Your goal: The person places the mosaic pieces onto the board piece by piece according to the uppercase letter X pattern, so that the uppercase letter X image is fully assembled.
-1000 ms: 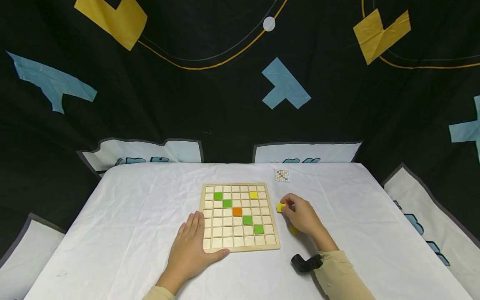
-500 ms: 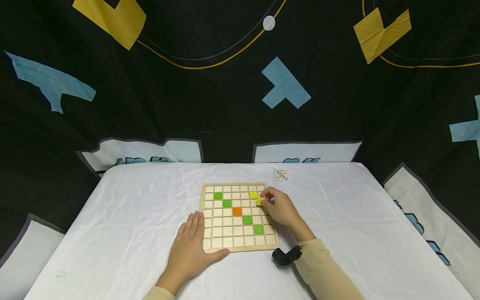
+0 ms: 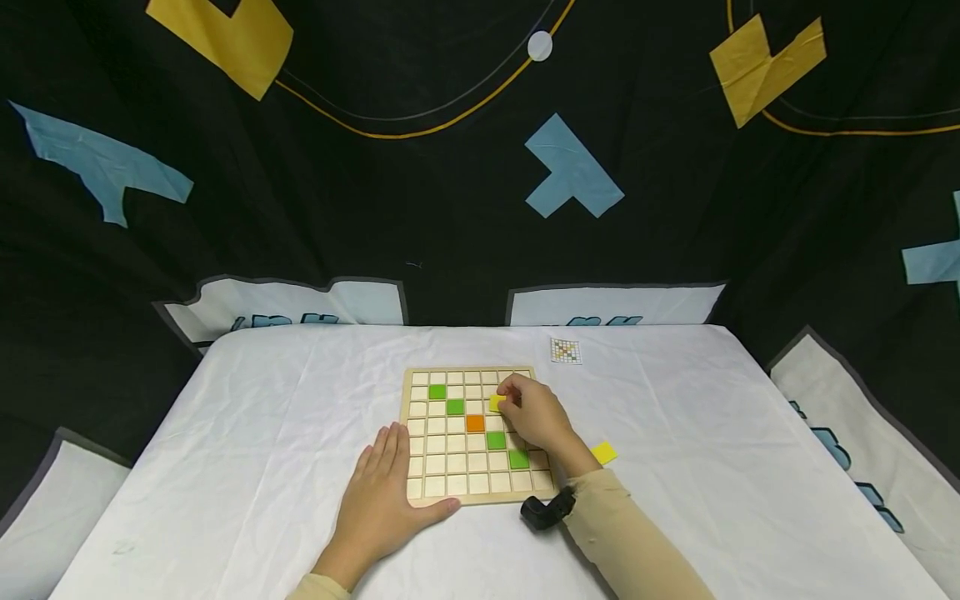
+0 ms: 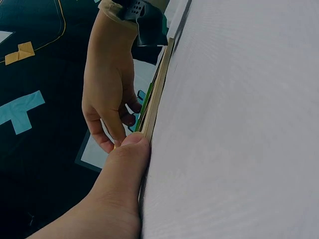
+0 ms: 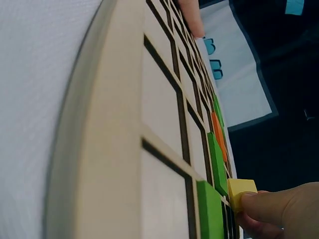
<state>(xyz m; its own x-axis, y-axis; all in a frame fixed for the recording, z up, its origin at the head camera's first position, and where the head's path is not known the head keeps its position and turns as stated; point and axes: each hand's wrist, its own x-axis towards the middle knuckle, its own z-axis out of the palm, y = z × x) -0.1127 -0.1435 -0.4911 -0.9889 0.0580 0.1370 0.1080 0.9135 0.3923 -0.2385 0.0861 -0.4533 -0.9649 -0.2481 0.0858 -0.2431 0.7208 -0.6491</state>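
Observation:
My right hand [image 3: 536, 412] pinches a yellow square tile [image 5: 241, 192] between thumb and fingers, over the upper right part of a wooden grid board [image 3: 435, 502]. Green tiles [image 3: 496, 440] and one orange tile [image 3: 475, 423] lie in cells along a diagonal of the board. My left hand [image 3: 385, 492] rests at the board's lower left corner, its fingers straight along the left side and its thumb against the front edge. The left wrist view shows that thumb [image 4: 127, 159] touching the board's rim. My right hand hides some of the upper right cells.
Another yellow tile [image 3: 603, 452] lies on the white cloth right of the board, partly behind my right forearm. A small card with a printed coloured grid [image 3: 566, 351] lies beyond the board. A dark curtain [image 3: 465, 225] hangs behind the table.
My right hand has carried the yellow tile leftward from the cloth beside the board to over its cells. The tile left on the cloth shows again. My left hand has stayed put.

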